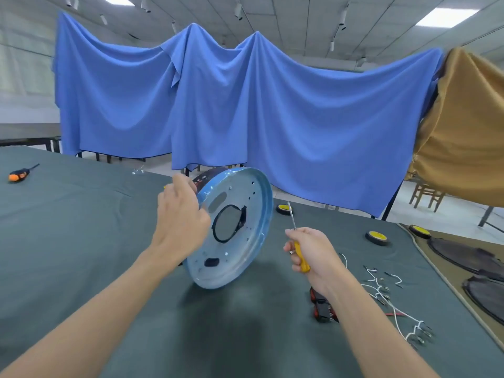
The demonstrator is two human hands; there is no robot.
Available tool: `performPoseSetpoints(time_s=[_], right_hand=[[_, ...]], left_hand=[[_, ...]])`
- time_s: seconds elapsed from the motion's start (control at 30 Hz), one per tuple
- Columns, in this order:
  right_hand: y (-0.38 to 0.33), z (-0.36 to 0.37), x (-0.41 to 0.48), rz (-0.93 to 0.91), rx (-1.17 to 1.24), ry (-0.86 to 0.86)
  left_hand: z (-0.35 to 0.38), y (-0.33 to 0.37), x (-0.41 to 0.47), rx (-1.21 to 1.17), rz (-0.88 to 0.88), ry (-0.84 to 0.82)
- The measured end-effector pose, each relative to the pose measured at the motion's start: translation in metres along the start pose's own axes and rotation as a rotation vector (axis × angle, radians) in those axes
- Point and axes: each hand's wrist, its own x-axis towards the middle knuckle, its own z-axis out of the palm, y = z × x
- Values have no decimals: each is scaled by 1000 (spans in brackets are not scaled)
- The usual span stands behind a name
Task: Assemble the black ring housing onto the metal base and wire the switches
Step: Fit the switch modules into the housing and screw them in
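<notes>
- One metal base (245,249): a round, shallow dish, silvery with a blue cast and a raised rim, in the middle of the table (81,227) and tilted up on edge with its flat face towards the camera.
- Its face has one large round hole with a black edge at the centre, one oblong slot above that, one small dark opening near the low edge, and scattered small holes.
- Its low edge is down at the dark green cloth; I cannot tell whether it touches.
- One black ring housing (203,177): only a dark sliver with red marks shows, behind the base's far upper rim.
- The left hand (180,214) grips the base's upper left rim, fingers curled over it.
- The right hand (311,249), right of the base, is closed round one yellow-handled screwdriver (303,264), shaft pointing up and away.
- Red-and-black switches (320,304) lie near, partly hidden by the right forearm; at least two.
- A loose tangle of white wires (390,298) with metal ends lies right of them.
- Three black-and-yellow wheels (377,237) lie far right.
- One orange-handled screwdriver (20,174) lies far left.
</notes>
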Motion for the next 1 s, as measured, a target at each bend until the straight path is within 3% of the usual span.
performPoseSetpoints(time_s=[0.23, 0.33, 0.67, 0.83, 1.0], right_hand=[[3, -5, -7, -14, 90, -9], [8, -3, -6, 4, 143, 13], [51, 10, 0, 83, 96, 189], [69, 16, 3, 74, 16, 329], [79, 26, 5, 33, -17, 316]], left_hand=[[11, -9, -16, 538, 424, 79], [22, -23, -25, 659, 591, 57], [54, -54, -67, 541, 1101, 41], [62, -70, -77, 537, 1119, 60], [62, -77, -80, 401, 1149, 39]])
